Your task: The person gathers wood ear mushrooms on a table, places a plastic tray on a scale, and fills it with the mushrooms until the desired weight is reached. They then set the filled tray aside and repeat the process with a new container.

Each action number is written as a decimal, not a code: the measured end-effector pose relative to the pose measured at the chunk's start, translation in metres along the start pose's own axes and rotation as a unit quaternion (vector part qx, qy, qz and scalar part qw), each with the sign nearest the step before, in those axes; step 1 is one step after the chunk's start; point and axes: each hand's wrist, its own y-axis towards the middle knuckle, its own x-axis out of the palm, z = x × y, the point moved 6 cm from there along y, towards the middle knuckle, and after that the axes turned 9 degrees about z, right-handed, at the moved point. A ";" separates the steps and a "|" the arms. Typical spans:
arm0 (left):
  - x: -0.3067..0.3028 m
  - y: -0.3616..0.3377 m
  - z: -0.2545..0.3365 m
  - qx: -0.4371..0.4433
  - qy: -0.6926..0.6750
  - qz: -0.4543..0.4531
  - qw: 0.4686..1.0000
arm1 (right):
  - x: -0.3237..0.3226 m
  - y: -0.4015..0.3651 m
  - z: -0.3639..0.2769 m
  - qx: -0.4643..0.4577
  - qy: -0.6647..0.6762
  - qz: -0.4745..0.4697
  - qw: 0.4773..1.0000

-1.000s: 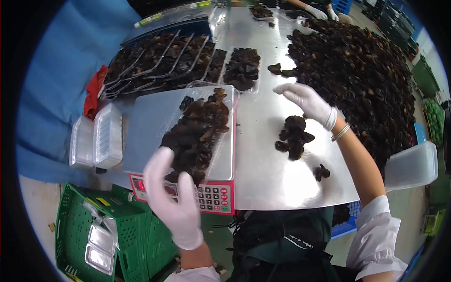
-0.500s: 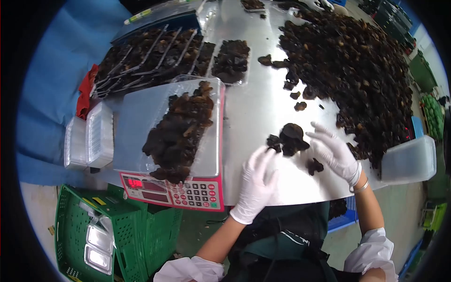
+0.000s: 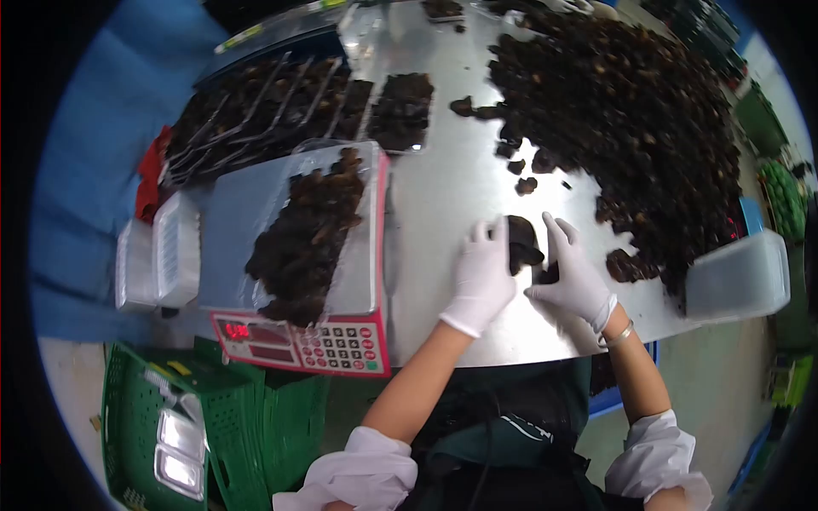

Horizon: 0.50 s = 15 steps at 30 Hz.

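Note:
My left hand (image 3: 486, 277), in a white glove, lies at the left side of a small dark clump of fungus pieces (image 3: 522, 243) on the metal table. On the clump's right side is my gloved right hand (image 3: 576, 277), its fingers apart and curved around a dark piece. The left fingers are bent against the clump, and whether they grip it is unclear. To the left, a clear tray heaped with dark fungus (image 3: 308, 238) rests on the scale (image 3: 377, 255), whose red display is lit.
A big pile of dark fungus (image 3: 622, 111) covers the right. Filled trays (image 3: 400, 111) stand behind the scale. Empty clear trays are stacked at left (image 3: 177, 247) and right (image 3: 740, 277). Green crates (image 3: 230, 417) sit below. Another person's gloved hand (image 3: 567, 6) shows at the top.
Both hands have closed in on the small clump from either side, my left hand moving up and right. The view has shifted slightly, and the tray remains on the scale.

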 end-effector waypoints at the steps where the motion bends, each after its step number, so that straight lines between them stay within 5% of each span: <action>1: 0.002 0.004 0.003 -0.010 -0.045 -0.007 0.999 | 0.011 0.016 -0.002 -0.059 0.026 0.047 0.997; 9: -0.019 -0.010 -0.020 -0.059 -0.307 0.103 0.944 | 0.021 0.032 -0.052 -0.135 0.156 0.054 0.977; 15: -0.143 -0.035 0.006 -0.006 -0.297 0.238 0.925 | -0.010 0.040 -0.164 -0.197 0.202 0.005 0.960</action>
